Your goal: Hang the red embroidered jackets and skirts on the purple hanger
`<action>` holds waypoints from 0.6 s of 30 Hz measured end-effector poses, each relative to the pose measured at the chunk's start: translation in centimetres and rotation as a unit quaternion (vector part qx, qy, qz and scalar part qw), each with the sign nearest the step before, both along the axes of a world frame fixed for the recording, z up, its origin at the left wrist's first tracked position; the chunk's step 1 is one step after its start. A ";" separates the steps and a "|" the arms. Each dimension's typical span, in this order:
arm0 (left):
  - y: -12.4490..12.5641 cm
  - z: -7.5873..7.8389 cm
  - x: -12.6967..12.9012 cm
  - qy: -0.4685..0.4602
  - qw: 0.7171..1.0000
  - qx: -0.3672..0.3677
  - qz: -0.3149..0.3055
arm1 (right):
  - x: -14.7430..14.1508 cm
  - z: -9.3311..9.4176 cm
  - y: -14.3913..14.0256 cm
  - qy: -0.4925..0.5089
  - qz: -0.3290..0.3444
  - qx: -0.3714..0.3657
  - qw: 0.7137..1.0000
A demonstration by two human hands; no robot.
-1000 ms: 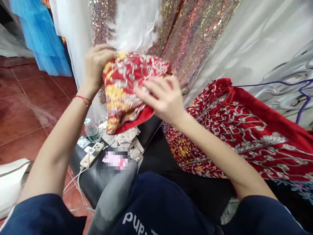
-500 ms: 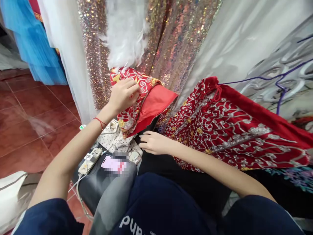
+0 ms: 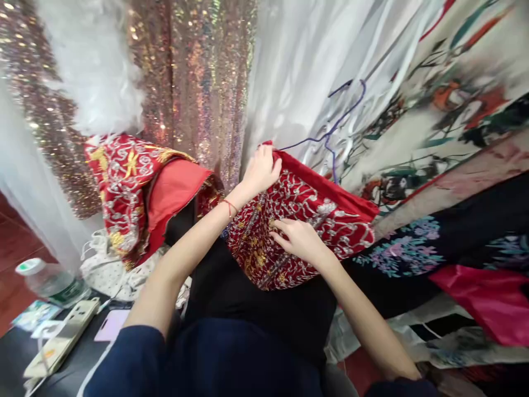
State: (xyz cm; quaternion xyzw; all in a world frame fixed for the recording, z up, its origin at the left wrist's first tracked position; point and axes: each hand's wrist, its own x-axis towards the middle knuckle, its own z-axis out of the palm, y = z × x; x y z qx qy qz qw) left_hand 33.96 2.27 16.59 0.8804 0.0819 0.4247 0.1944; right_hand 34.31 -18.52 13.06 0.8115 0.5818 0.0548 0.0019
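The far edge of the red embroidered cloth (image 3: pixel 314 220) in the middle is gripped by the closed left hand (image 3: pixel 261 170). The right hand (image 3: pixel 298 239) is laid on its near part with loosely spread fingers. At the near left, a capped water bottle (image 3: pixel 52 281) is seen lying, its contents unclear.

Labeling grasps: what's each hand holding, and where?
Left hand grips the red embroidered garment at its top edge; right hand lies on its embroidered front, fingers spread, no clear grip.
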 end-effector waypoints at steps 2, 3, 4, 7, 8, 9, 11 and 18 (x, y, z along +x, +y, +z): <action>1.0 0.7 3.3 -0.014 0.999 -0.032 0.022 | 2.1 0.6 -0.6 0.010 -0.032 0.020 0.999; 1.4 0.8 4.5 -0.007 0.999 -0.041 0.021 | 3.1 0.7 -0.9 0.018 -0.045 0.035 0.998; 1.7 0.6 5.3 0.001 0.999 -0.043 0.018 | 4.0 0.7 -1.1 0.027 -0.059 0.054 0.996; 1.5 -0.8 5.3 -0.017 0.999 -0.017 0.044 | 5.8 -0.4 -1.1 0.053 -0.096 0.135 0.985; 1.1 -1.3 4.5 -0.033 0.997 -0.003 0.064 | 6.0 -1.1 -0.9 0.070 -0.099 0.174 0.977; 0.5 -1.7 3.4 -0.047 0.995 0.009 0.085 | 6.0 -1.9 -0.5 0.097 -0.097 0.221 0.966; -1.2 -2.1 0.7 -0.065 0.991 0.027 0.112 | 5.4 -3.7 0.7 0.182 -0.079 0.329 0.923; -6.6 -2.2 -6.2 -0.101 0.987 0.064 0.107 | 0.6 -5.1 5.0 0.425 -0.026 0.537 0.728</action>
